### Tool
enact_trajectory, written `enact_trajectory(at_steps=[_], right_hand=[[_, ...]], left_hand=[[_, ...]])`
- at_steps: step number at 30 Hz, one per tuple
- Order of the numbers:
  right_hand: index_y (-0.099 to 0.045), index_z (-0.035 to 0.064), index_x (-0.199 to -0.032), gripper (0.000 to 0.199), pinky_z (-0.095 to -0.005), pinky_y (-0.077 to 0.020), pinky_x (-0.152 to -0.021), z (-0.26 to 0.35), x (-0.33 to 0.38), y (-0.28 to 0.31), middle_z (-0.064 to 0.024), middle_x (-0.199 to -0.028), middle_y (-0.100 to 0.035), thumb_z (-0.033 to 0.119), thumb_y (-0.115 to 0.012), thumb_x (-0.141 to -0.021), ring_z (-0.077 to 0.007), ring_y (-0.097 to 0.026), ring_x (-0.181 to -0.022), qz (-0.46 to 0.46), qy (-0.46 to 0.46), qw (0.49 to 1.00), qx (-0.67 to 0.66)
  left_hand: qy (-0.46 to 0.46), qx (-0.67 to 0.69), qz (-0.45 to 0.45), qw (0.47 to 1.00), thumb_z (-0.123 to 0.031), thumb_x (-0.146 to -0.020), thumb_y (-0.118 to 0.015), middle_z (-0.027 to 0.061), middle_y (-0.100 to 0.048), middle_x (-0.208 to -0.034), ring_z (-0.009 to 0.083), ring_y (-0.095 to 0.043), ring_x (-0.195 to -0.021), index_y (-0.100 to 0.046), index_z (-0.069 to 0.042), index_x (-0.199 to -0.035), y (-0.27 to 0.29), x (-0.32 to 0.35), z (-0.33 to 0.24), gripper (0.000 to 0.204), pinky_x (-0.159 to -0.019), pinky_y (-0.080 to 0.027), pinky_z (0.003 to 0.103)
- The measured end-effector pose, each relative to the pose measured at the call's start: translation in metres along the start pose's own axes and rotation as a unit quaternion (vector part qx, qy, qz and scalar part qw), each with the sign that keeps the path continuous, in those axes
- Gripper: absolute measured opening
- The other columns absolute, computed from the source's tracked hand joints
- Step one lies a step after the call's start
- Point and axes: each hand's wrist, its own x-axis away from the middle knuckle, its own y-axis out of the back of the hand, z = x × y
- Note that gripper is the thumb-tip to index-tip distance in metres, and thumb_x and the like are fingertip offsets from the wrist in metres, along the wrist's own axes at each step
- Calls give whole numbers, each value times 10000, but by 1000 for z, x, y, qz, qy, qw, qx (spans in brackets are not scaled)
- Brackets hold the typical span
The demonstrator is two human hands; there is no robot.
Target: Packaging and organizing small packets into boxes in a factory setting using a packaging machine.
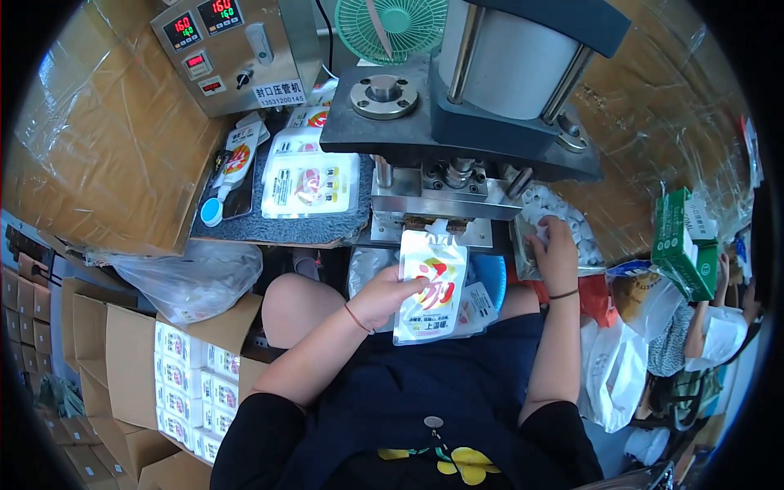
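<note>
My left hand point(380, 300) grips a white stand-up pouch point(433, 286) printed in red and yellow, thumb across its front. The pouch is upright, its narrow white spout right at the lower jaws of the press machine point(433, 204). Under it, another printed pouch point(475, 310) lies by my lap. On the right, my right hand point(557, 255) reaches into a clear bin of small white plastic parts point(576, 233). Its fingers are curled over the parts; whatever they pinch is hidden.
A steel control box point(233, 49) with lit displays stands at the back left. Stacked pouches point(310, 186) lie on the blue mat point(327, 231). An open carton point(131, 367) of packed pouches is at the lower left. A green box point(684, 245) and white plastic bags point(612, 367) stand at right.
</note>
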Motion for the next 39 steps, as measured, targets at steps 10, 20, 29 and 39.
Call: enact_trajectory(at_steps=[10, 20, 29, 39], right_hand=[[-547, 4, -1035, 283, -325, -463, -697, 21, 29, 11, -112, -912, -553, 104, -741, -854, -224, -519, -758, -148, -35, 978, -140], [-573, 21, -1195, 319, -374, -535, -742, 100, 61, -17, -154, -991, -644, 74, -634, -886, -322, -650, -854, 105, 115, 981, -115], [-542, 44, -1093, 322, -252, -461, -712, 81, 86, -57, -8, -922, -575, 331, -630, -977, -102, -542, -783, 277, 77, 834, -470], [-621, 49, -1007, 166, -325, -479, -738, 61, 100, -54, -53, -973, -656, 197, -659, -942, -163, -627, -877, 311, 18, 860, -404]], left_hand=[[21, 110, -20, 993, -167, -1013, -555, 129, -661, -1217, 231, -671, -1079, -541, 12, -1311, 5, -9, 16, 348, -949, -543, 389], [14, 129, 47, 990, -178, -1004, -558, 148, -636, -1264, 261, -637, -1155, -519, -7, -1337, -11, -9, 33, 377, -1015, -498, 425], [-21, -10, 61, 998, -176, -1004, -592, 55, -650, -1231, 133, -617, -1120, -592, -34, -1297, -10, 20, 38, 326, -1003, -470, 309], [-121, -311, 122, 935, -147, -1003, -552, 52, -678, -1149, 143, -649, -1014, -664, -42, -1159, 0, 47, 27, 219, -889, -513, 305]])
